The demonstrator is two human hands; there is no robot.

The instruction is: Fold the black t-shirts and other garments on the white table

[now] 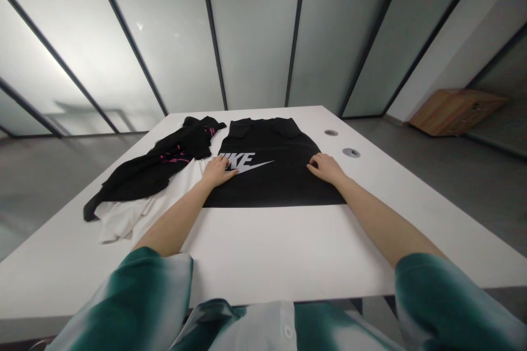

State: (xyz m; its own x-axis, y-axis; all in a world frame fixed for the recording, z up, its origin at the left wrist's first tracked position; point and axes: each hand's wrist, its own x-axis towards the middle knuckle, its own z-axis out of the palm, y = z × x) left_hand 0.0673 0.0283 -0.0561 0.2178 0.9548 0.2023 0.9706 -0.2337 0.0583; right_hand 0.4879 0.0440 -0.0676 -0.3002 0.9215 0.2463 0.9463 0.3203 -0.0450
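A black T-shirt [280, 184] with a large white NIKE print and swoosh lies spread on the white table [272, 252], its hem towards me and its sleeves folded in at the far end. My left hand [219, 171] is at the shirt's left edge, covering part of the lettering, with curled fingers and the thumb gripping the cloth. Across from it, my right hand [326, 168] pinches the right edge between bent fingers and thumb. The fabric under the fingertips is hidden.
Left of the shirt lies a crumpled black garment [140, 173] with pink print, partly over a white garment [123, 219]. Two round grommets [351, 152] sit in the table's right side. Frosted glass panels [255, 33] stand behind; a wooden cabinet [453, 112] is at far right.
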